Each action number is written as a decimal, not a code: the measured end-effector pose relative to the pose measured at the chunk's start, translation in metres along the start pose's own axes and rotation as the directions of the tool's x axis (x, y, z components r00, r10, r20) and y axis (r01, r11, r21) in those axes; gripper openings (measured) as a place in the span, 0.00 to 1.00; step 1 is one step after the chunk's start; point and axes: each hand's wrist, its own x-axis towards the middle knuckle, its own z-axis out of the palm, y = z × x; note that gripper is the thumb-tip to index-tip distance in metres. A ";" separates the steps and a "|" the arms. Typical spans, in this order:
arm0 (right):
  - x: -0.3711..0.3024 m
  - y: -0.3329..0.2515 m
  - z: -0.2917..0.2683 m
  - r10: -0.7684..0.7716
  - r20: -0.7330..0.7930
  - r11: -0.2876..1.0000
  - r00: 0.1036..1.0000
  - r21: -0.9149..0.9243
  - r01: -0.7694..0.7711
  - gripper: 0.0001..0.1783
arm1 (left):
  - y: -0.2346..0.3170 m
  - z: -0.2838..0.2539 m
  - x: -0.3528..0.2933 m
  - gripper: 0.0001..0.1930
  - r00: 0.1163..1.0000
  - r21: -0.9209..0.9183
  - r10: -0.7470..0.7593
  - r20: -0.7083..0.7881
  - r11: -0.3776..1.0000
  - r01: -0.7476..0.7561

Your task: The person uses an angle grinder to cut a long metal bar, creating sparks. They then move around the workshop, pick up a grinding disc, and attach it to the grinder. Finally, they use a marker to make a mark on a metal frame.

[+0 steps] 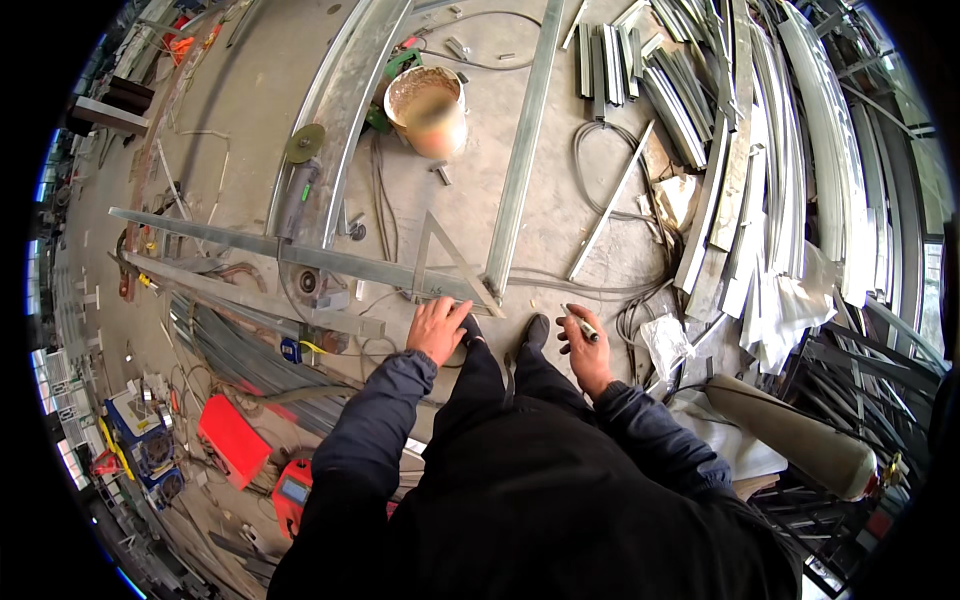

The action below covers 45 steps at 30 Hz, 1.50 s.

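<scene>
A metal set square (467,268) lies against the end of a long grey metal profile (360,264). My left hand (436,330) is at the square's near edge, its fingers bent onto that edge and the profile; the fingertips are partly hidden. A second profile (526,165) runs away from me, its near end beside the square's right corner. My right hand (588,350) is to the right of the square, apart from the metal, with a marker pen (583,326) held in its fingers.
An angle grinder (299,185) rests on the left profiles. A dirty bucket (428,110) stands between the long profiles. Cables (600,290) cross the floor at right, near stacked metal strips (755,190) and a gas cylinder (795,440). A red machine (293,492) sits at lower left.
</scene>
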 end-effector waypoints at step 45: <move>-0.021 0.063 0.001 0.025 -0.101 0.998 0.995 -0.060 -0.032 0.19 | -0.070 0.031 0.045 0.29 0.898 0.165 0.393 0.199 0.890 -0.426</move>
